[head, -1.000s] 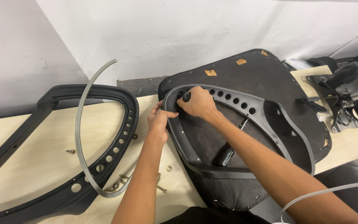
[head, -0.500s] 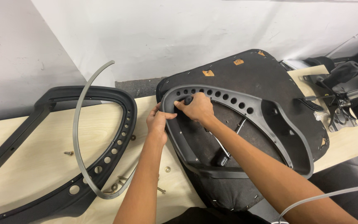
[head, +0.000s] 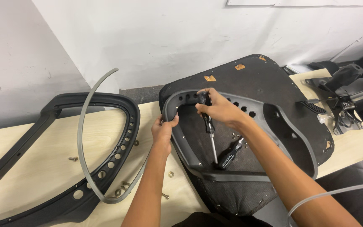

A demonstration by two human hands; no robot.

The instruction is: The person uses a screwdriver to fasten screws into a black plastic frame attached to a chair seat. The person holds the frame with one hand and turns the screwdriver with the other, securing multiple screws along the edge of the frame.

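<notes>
Head camera looks down on a pale wooden counter (head: 34, 168) against a white wall. Biggest thing on it is the upturned seat pad (head: 269, 84), dark fabric underside up, lying from the centre out toward 2 o'clock. On top of it sits a grey plastic frame (head: 290, 138) with a row of round holes along its upper rail. At 9 o'clock lies a second, black curved frame (head: 106, 168), with a thin grey strip (head: 82, 126) arching up out of it. At 3 o'clock sits a dark chair mechanism (head: 341, 96). The left hand (head: 163, 132) is closed round the grey frame's left corner, apparently to steady it. The right hand (head: 219, 107) grips a screwdriver (head: 209, 126) by its black handle, shaft pointing down toward 6 o'clock, held upright as if for a screw. A second screwdriver (head: 230, 153) lies loose inside the frame. Small screws (head: 73, 159) are scattered on the counter around 7 o'clock
</notes>
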